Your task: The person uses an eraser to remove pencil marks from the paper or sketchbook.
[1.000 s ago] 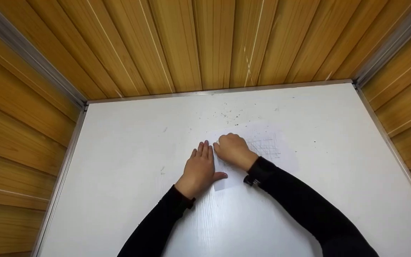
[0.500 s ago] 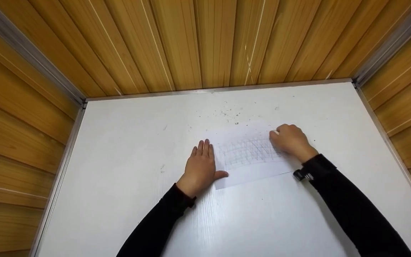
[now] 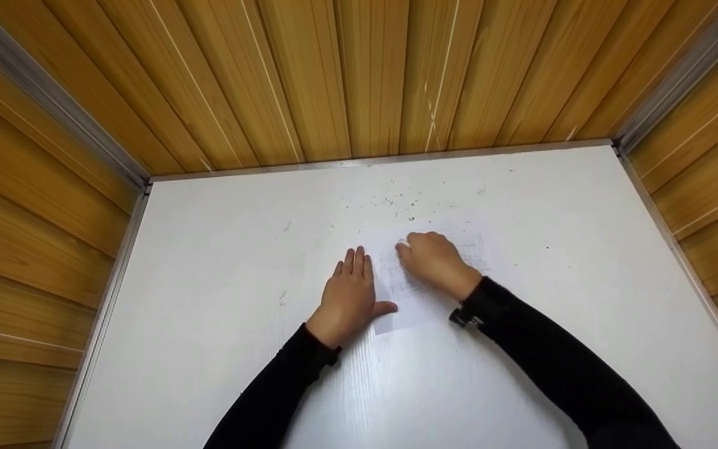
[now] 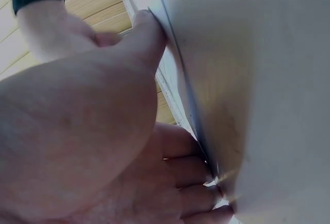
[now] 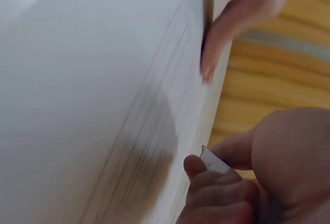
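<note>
Two bare hands, one sheet of paper (image 3: 412,319), white counter (image 3: 228,268). Sheet lies flat near the middle of the counter, slightly skewed, short side toward the person's left. Face of it carries a grid of thin grey lines (image 3: 474,252), straight and crossing; part of the grid is hidden beneath the right hand.

Left hand (image 3: 348,299): palm down at the sheet's left edge, fingers straight and pointing away from the body, thumb spread sideways over the paper's margin. Grip flat and relaxed, nothing held; thumb rests on the sheet.

Right hand (image 3: 437,262): over the gridded area, to the right of the left hand and near it. Grip closed, fingers curled, a small white piece (image 5: 214,161) pinched between thumb and fingers; one corner pokes out in the right wrist view. Cannot tell whether the piece touches the paper. Shadow falls across the lines below.

Beyond the sheet, a scatter of dark specks (image 3: 412,218) on the counter. Fainter smudges (image 3: 282,298) left of the left hand. Black sleeves (image 3: 272,386) on both arms. Wood-grain panels (image 3: 321,75) stand behind and at both sides, grey metal strip (image 3: 334,164) along the back edge.
</note>
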`<act>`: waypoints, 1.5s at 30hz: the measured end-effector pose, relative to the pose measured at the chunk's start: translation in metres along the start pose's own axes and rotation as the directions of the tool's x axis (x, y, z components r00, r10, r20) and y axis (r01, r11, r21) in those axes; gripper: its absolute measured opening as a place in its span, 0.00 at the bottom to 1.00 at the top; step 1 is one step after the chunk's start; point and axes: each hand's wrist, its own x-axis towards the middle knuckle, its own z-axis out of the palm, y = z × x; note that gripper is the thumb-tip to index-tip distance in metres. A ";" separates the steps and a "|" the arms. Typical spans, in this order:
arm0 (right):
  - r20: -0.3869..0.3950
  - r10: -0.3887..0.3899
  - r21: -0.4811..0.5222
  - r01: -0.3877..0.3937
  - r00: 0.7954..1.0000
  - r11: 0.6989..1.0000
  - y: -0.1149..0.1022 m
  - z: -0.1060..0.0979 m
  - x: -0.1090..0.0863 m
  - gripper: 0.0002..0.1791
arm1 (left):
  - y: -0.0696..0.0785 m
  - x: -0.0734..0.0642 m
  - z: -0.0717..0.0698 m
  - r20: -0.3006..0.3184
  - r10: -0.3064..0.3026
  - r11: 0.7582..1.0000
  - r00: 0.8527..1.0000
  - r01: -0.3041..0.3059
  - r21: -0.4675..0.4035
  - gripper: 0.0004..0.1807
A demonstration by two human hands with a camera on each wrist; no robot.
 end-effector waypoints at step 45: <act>0.000 -0.058 -0.119 0.057 0.998 0.991 -0.019 0.010 0.027 0.27 | -0.007 -0.005 -0.005 0.028 0.007 0.999 1.000 -0.005 -0.044 0.66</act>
